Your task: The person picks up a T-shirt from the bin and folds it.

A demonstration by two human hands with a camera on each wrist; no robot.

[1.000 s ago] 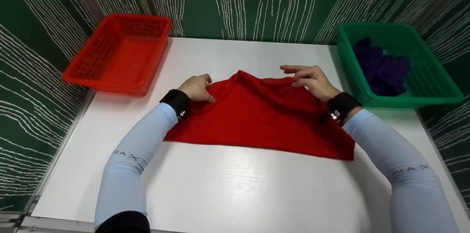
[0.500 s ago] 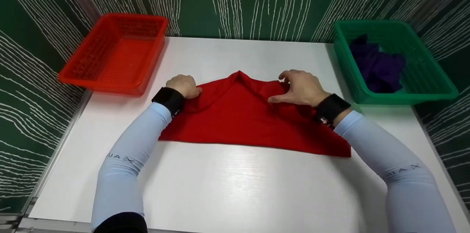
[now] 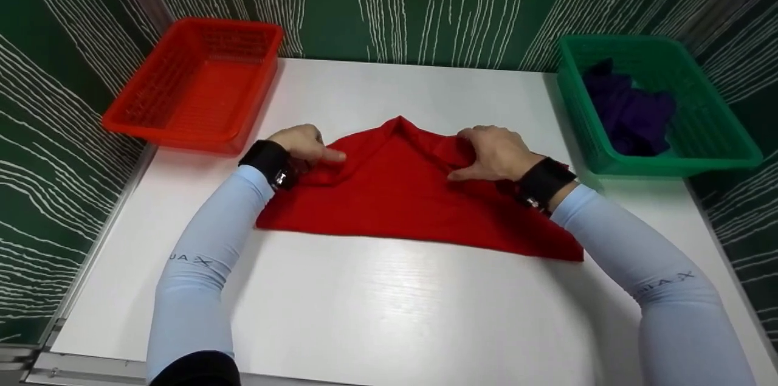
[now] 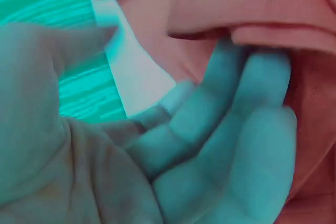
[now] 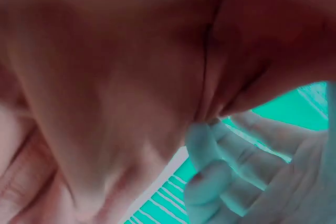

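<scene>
A red cloth (image 3: 395,191) lies spread on the white table (image 3: 389,325), with a raised peak at its far middle and a straight near edge. Its kind is unclear. At its far left part is my left hand (image 3: 304,143), thumb pointing right. In the left wrist view, the fingers (image 4: 210,103) reach under a fold of the cloth (image 4: 252,3), with the thumb standing apart. My right hand (image 3: 495,152) is at the far right part. In the right wrist view, its curled fingers (image 5: 207,182) hold a gathered bit of the cloth (image 5: 131,77).
A red basket (image 3: 182,140) stands at the back left. The green basket (image 3: 681,167) at the back right has a dark purple cloth (image 3: 632,109) in it. Green walls (image 3: 340,9) with white streaks bound the table at the back and sides.
My right hand has come down from raised fingers onto the cloth and shifted slightly left. The left hand has moved a little left, and the cloth's left corner has slid left.
</scene>
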